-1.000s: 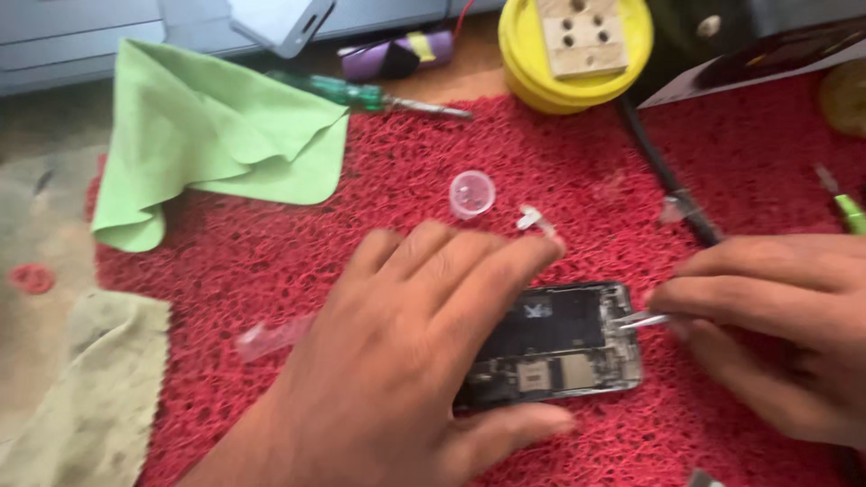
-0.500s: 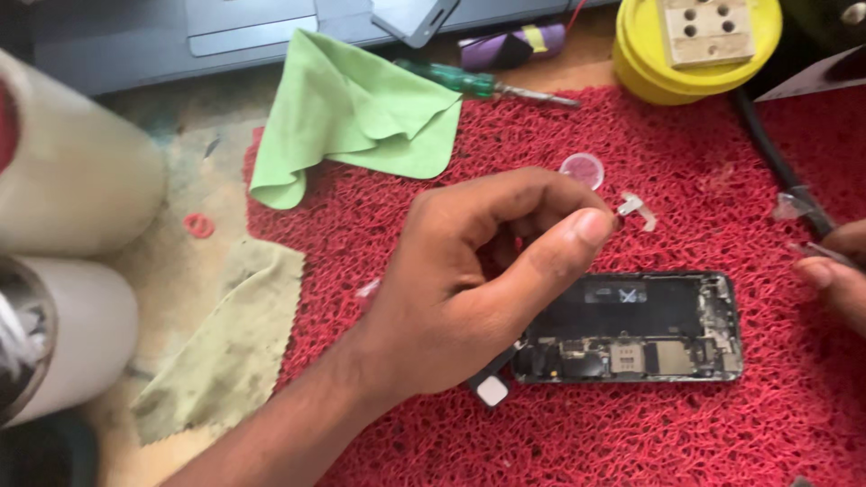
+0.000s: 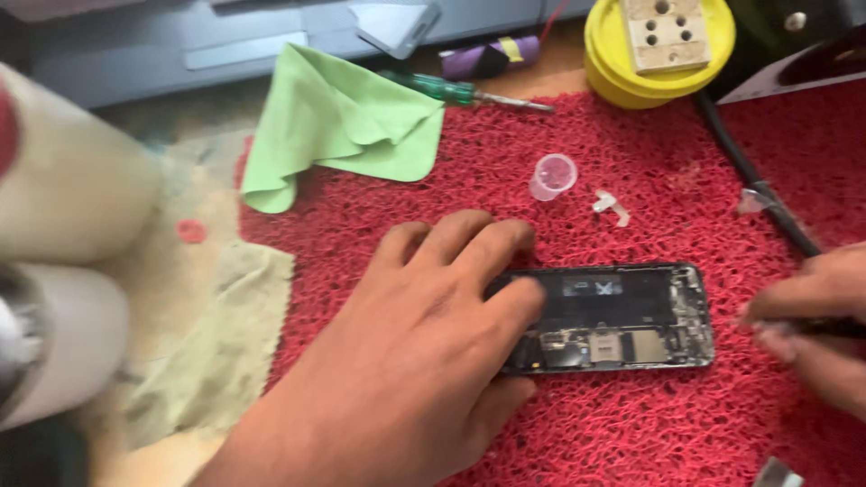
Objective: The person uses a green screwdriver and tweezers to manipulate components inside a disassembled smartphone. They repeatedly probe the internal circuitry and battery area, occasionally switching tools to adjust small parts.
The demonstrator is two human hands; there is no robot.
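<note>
An opened phone [image 3: 622, 316] with its dark insides showing lies flat on a red mesh mat [image 3: 631, 424]. My left hand [image 3: 424, 352] covers the phone's left end, fingers spread on top and thumb at its near edge, holding it down. Just off the phone's right end, at the frame's right edge, my right hand [image 3: 812, 334] pinches a thin dark tool [image 3: 834, 326]. The tool's tip is blurred and I cannot make it out.
A small clear cap [image 3: 552, 176] and a clear plastic bit [image 3: 612, 206] lie on the mat behind the phone. Further back are a green cloth [image 3: 334, 126], a green-handled screwdriver [image 3: 442, 88], a yellow round tub [image 3: 658, 54] and a black cable [image 3: 758, 180]. Pale cylinders [image 3: 63, 271] stand left.
My left hand was raised with its fingertips pinched; it has dropped flat onto the phone's left end. My right hand has come in from the right edge towards the phone.
</note>
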